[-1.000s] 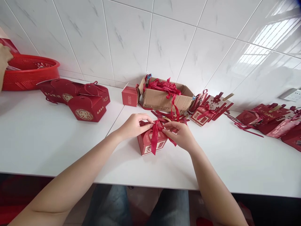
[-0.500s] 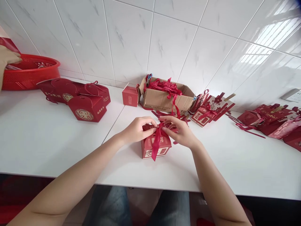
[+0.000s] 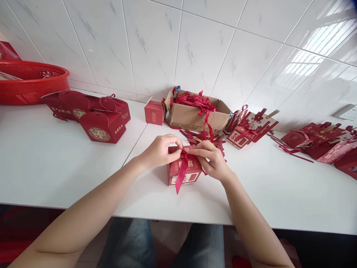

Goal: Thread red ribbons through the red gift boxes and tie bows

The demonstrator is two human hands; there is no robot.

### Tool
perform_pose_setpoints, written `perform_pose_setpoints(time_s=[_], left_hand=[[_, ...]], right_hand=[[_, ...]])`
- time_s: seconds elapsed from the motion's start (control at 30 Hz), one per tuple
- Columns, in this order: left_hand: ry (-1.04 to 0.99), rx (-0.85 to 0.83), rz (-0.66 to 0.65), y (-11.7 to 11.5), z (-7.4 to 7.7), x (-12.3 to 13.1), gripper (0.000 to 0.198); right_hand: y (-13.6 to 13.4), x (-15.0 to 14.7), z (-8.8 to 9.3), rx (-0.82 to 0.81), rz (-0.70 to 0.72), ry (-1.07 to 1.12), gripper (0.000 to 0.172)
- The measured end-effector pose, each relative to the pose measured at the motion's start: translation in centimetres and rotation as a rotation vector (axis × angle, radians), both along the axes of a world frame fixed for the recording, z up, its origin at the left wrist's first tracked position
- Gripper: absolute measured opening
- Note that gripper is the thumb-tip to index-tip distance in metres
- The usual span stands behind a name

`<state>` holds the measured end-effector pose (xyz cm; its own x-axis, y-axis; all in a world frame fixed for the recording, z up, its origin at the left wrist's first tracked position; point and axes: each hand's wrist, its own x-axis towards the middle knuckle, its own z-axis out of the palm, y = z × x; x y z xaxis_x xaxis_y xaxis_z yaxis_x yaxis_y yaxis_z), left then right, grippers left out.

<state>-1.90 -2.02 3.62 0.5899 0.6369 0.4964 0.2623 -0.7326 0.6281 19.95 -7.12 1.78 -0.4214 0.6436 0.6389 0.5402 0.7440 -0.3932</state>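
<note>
A small red gift box [image 3: 184,169] with white print stands upright on the white table near its front edge. A dark pink ribbon [image 3: 182,172] is at the top of the box, and one end hangs down over the front. At the upper left of the box, my left hand [image 3: 164,149] pinches the ribbon between thumb and fingers. My right hand [image 3: 211,158] reaches over the right side of the top, its fingertips closed on the ribbon near the knot. The fingers partly hide the knot.
Behind the box, a cardboard carton [image 3: 198,118] overflows with ribbon, and red strips lie before it. Red boxes [image 3: 104,126] and a red basket [image 3: 33,85] are at left. A small red box [image 3: 154,112] stands beside the carton; more decorated boxes [image 3: 241,134] are at right.
My right hand has turned, its fingers now pointing left across the box top. The hanging ribbon end has swung slightly left. The other person's hand at the basket has left the view.
</note>
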Motion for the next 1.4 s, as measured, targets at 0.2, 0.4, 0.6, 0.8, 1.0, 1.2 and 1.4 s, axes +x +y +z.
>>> perform_pose_setpoints(time_s=[0.2,0.4,0.6,0.8,1.0,1.2,1.4], left_hand=[[0.057,0.076,0.034,0.7,0.1,-0.9,0.005],[0.039,-0.029,0.030,0.6,0.2,-0.9,0.007],[0.041,-0.127,-0.060,0.2,0.5,-0.6,0.012],[0.067,-0.054,-0.053,0.1,0.2,-0.2,0.016],[0.038,-0.025,-0.015,0.2,-0.2,0.1,0.011],[0.030,-0.005,-0.013,0.3,-0.4,0.4,0.008],[0.048,-0.009,-0.054,0.6,-0.5,0.0,0.010]], right_hand=[[-0.1,0.2,0.0,-0.004,0.007,-0.023,0.041],[-0.8,-0.3,0.5,-0.221,-0.129,0.081,0.039],[-1.0,0.7,1.2,-0.585,-0.121,0.147,0.043],[-1.4,1.0,2.0,-0.699,-0.013,0.176,0.028],[-2.6,0.3,3.0,-0.588,-0.023,0.256,0.028],[-3.5,-0.5,2.8,-0.437,0.050,-0.146,0.010],[-2.7,-0.4,2.8,0.008,-0.030,0.039,0.005]])
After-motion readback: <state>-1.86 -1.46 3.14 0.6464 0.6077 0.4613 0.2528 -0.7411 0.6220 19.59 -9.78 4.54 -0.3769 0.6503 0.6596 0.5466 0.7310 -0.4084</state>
